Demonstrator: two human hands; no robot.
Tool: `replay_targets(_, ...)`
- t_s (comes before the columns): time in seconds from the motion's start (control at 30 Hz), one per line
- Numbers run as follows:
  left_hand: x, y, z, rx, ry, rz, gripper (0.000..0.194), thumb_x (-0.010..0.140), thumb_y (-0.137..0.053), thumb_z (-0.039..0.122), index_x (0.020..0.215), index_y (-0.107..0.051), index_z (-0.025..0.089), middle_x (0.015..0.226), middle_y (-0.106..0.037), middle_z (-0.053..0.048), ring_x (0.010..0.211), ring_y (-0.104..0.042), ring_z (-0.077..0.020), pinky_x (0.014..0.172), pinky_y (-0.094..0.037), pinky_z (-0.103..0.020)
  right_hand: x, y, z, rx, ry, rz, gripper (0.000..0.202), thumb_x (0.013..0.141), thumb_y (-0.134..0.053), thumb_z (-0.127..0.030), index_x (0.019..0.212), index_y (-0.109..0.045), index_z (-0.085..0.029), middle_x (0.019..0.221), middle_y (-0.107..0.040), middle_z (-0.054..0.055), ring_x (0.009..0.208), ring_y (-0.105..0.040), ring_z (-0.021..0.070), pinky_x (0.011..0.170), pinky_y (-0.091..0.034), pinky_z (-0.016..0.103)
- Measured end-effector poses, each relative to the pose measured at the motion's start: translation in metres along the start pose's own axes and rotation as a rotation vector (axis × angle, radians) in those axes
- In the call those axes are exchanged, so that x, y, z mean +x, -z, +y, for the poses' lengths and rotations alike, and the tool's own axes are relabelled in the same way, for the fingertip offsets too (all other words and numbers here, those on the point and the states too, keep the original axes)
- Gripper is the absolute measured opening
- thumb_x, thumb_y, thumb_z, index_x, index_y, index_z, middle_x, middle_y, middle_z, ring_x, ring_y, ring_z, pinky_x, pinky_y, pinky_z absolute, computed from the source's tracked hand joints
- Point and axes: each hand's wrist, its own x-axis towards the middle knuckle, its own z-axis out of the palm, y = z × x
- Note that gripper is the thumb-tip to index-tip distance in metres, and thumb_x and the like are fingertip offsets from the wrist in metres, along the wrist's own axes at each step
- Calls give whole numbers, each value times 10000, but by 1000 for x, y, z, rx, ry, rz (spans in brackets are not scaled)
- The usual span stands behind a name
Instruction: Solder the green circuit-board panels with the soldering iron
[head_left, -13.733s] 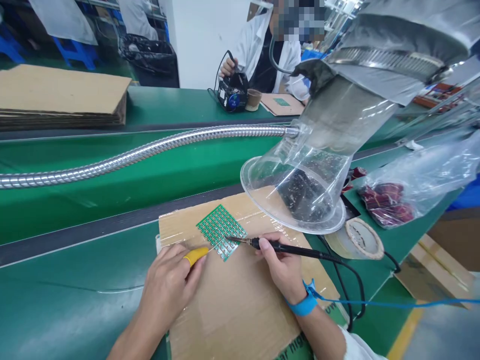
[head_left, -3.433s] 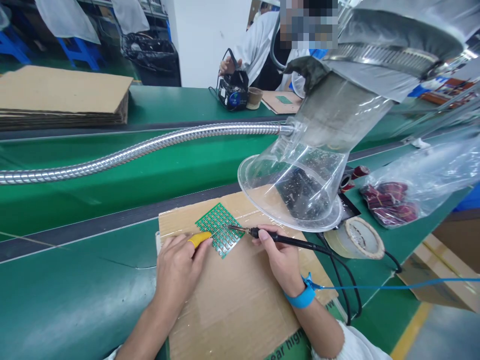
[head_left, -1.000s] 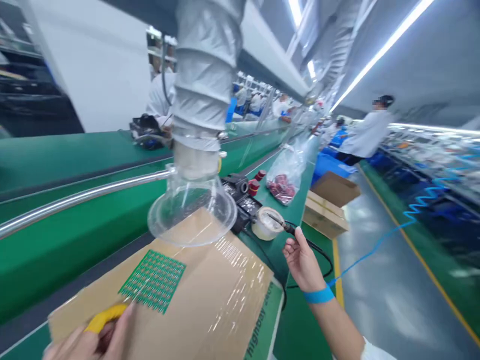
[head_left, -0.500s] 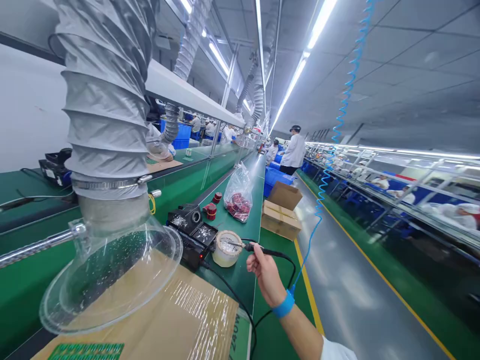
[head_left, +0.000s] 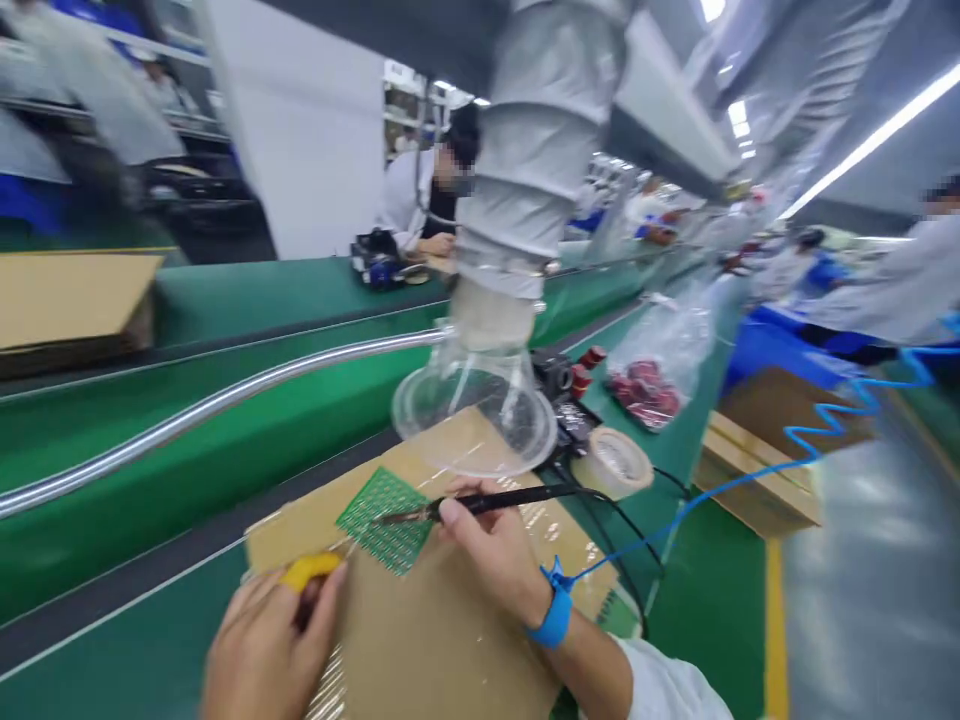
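Soldering at the counter [head_left: 112, 660]
Right hand [head_left: 499, 550] gripped the soldering iron [head_left: 480, 503] over the green board [head_left: 384, 505]; left hand [head_left: 262, 650] pinched solder wire [head_left: 341, 549].

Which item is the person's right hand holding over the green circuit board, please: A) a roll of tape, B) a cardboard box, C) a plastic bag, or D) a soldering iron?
D: the right hand grips a black soldering iron whose tip lies over the green circuit board.
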Motion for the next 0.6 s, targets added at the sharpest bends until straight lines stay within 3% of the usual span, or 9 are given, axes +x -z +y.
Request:
replay_targets(0.1, 0, 0, 4, 76, -30, -7, 442, 967, -537, 504, 622, -505, 230, 632, -579, -5, 667, -532, -186, 714, -426, -344, 7, -10, 17, -63, 73, 55, 377, 845, -767, -567, 869, -673, -202, 709, -679, 11, 609, -653, 168, 607, -539, 278)
replay_targets(0.23, 4, 0, 10, 76, -70, -13, 376, 976, -534, 381, 643, -469, 217, 604, -527, 25, 622, -495, -154, 712, -403, -330, 7, -5, 29, -163, 103, 85, 370, 868, -739, -555, 826, -669, -194, 692, -684, 27, 578, -656, 180, 575, -549, 290)
replay_targets(0.37, 3, 3, 10, 54, -95, -42, 284, 964, -540, 311, 700, -512, 211, 615, -517, 38, 610, -490, -140, 709, -397, -325, 6, -2, 28, -253, 149, 154, 336, 864, -734, -518, 796, -662, -197, 663, -692, 32, 584, -668, 195, 576, -554, 295)
replay_targets(0.6, 4, 3, 9, 70, -151, -41, 348, 954, -568, 316, 648, -436, 215, 612, -489, 30, 598, -455, -143, 672, -378, -318, 8, -4, 24, -247, 137, 200, 299, 850, -726, -479, 776, -661, -197, 617, -683, 26, 540, -671, 197, 542, -568, 296)
